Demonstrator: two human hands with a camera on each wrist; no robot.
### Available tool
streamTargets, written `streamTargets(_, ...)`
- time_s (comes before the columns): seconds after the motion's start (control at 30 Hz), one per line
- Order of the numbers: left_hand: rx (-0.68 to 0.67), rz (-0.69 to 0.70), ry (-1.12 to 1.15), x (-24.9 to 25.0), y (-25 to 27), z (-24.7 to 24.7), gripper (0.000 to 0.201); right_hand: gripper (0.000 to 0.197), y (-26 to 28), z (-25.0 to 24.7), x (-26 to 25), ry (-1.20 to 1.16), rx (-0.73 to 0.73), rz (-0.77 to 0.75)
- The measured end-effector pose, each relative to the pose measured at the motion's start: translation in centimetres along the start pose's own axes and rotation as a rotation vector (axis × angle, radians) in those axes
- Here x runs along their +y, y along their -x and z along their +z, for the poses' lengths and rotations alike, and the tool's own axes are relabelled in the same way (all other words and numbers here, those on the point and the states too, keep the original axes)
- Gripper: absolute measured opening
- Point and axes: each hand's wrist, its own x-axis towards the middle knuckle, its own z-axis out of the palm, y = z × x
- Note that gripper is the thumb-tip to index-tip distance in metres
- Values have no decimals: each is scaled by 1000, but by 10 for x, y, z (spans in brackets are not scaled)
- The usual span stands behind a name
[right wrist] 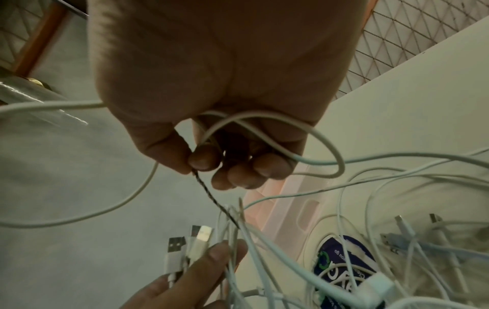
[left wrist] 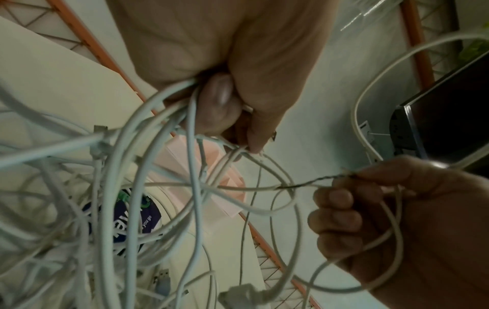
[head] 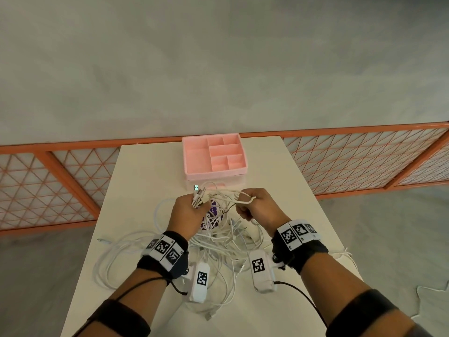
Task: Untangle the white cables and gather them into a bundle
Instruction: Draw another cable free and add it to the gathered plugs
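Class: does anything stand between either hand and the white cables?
Nothing visible does. The left hand already grips a cluster of white cables near their plugs, and the right hand pinches one strand of them.

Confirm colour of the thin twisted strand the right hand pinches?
Black and white twist, on the strand pinched by the right hand; clearest in right wrist view.

White bench point(head: 150, 181) stands on grey floor point(head: 218, 69). Orange-framed fence point(head: 364, 152) with diamond wire mesh runs behind bench far edge, left to right. Dark monitor-like panel point(left wrist: 444, 108) visible in left wrist view. Light soft, even, dim.
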Motion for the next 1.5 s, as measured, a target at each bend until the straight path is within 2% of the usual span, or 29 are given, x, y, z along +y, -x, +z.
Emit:
streamTargets(0.1, -41, -14, 8, 1, 0, 5, 5, 21, 1, 5, -7, -18, -66, -9)
streamTargets(0.2, -102, -12, 16, 0, -1, 7, 13, 18, 1, 10, -8, 8, -117, -8)
streamTargets(0.37, -157, -67, 27, -3, 0, 4, 23, 19, -3, 10, -5, -118, -39, 17)
streamTargets(0.47, -96, -67, 29, -6, 1, 3, 22, 23, -5, 8, -3, -117, -22, 17)
streamTargets(0.53, -52, -58, 44, -4, 3, 4, 19, 19, -4, 9, 1, -22, -46, 6)
streamTargets(0.63, 21, -65, 30, -3, 1, 7, 13, 30, -2, 14, 11, 168, -146, -5)
streamTargets(0.73, 59, -126, 55, -6, -3, 8, 15, 19, 6, 17, 12, 77, -234, -26)
streamTargets(0.8, 58, -142, -6, -9, -3, 5, 14, 18, 9, 12, 2, -74, -159, -51)
streamTargets(0.97, 104, -180, -56, -14, -3, 1, 14, 30, -1, -17, -36, -502, 147, -190)
streamTargets(1.03, 115, -191, -60, -14, -3, 1, 15, 30, -4, -23, -53, -579, 212, -254)
streamTargets(1.1, 130, -206, -60, -13, -6, 1, 13, 32, -5, -26, -65, -608, 250, -315)
streamTargets(1.23, 179, -237, -31, -14, -12, -7, 15, 51, -3, -30, -80, -665, 313, -382)
streamTargets(1.3, 199, -249, -21, -14, -14, -14, 15, 49, -1, -34, -83, -644, 347, -402)
streamTargets(1.37, 215, -239, -16, -11, -13, -18, 17, 37, -3, -40, -81, -597, 350, -402)
streamTargets(1.43, 205, -204, -5, -6, -10, -20, 17, 28, -6, -44, -77, -537, 304, -368)
streamTargets(1.5, 181, -164, 31, 1, -8, -18, 15, 30, -8, -46, -69, -474, 243, -305)
